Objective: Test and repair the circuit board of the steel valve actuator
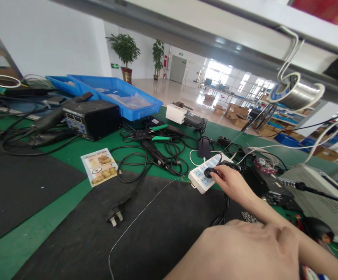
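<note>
My right hand (230,181) reaches in from the lower right, its fingers pinched on a black plug (208,172) at the sockets of a white power strip (202,188). Whether the prongs are fully seated is hidden. Close to the camera is the back of my left hand (244,249), in front of my right forearm; its fingers are out of sight, so what it holds, if anything, does not show. Black cables (225,210) hang between the strip and my left hand. Another black plug (115,216) lies on the dark mat (157,233), its metal prongs facing the camera.
A soldering-station-like black box (94,118) stands at left, before blue trays (140,111). Tangled cables, green-handled pliers (161,138) and a printed card (101,167) lie mid-bench. A solder spool (300,93) hangs upper right, its wire crossing the bench. A grey instrument (317,194) sits right.
</note>
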Tool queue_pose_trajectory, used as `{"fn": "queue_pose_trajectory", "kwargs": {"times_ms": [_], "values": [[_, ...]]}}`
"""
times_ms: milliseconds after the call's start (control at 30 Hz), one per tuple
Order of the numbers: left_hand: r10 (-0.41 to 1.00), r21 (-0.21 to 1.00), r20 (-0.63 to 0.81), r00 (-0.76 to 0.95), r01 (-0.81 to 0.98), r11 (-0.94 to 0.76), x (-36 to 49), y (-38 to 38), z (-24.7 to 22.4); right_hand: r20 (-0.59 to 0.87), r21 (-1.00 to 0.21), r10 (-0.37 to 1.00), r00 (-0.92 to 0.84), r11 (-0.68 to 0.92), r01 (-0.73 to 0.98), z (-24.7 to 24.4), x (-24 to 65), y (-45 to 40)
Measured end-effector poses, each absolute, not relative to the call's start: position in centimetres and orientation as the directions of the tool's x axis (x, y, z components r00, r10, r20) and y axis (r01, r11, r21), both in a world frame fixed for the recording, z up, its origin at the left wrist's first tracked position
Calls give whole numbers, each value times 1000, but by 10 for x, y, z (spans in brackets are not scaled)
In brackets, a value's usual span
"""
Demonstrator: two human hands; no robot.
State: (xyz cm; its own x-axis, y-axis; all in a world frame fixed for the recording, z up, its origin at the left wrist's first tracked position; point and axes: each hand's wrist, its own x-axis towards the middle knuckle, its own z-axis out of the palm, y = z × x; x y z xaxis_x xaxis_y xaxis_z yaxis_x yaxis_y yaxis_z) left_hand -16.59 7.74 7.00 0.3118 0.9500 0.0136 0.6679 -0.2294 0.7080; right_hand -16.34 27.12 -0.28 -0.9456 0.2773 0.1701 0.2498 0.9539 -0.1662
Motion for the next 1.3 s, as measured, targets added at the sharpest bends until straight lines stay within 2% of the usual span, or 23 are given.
{"fn": "queue_pose_trajectory", "kwargs": {"times_ms": [433,600,700,833,933,1033,1100,1167,1233,1300], "values": [[972,697,80,223,684,-214,-163,79,68,30,63,238,-971,969,239,6,-173,263],[987,676,84,139,720,-159,-154,79,65,-72,65,233,-970,971,229,7,-187,268],[976,664,95,195,718,-208,-156,81,66,-86,21,237,-968,972,236,3,-191,265],[957,650,96,275,710,-269,-166,86,69,-102,-116,225,-969,965,236,8,-187,268],[969,656,69,238,721,-224,-173,88,71,-124,-289,204,-971,929,232,26,-164,281],[974,671,30,226,717,-187,-179,89,75,-86,-452,261,-962,850,271,48,-115,293],[974,679,12,228,713,-175,-181,90,78,-33,-584,347,-937,754,300,59,-73,297],[975,692,-12,222,706,-152,-182,91,80,9,-821,468,-884,508,261,66,-32,295],[980,712,-26,196,692,-119,-183,92,79,21,-917,490,-872,356,178,69,1,289],[992,743,-7,122,665,-77,-184,94,75,33,-942,423,-906,316,113,70,23,281]]}}
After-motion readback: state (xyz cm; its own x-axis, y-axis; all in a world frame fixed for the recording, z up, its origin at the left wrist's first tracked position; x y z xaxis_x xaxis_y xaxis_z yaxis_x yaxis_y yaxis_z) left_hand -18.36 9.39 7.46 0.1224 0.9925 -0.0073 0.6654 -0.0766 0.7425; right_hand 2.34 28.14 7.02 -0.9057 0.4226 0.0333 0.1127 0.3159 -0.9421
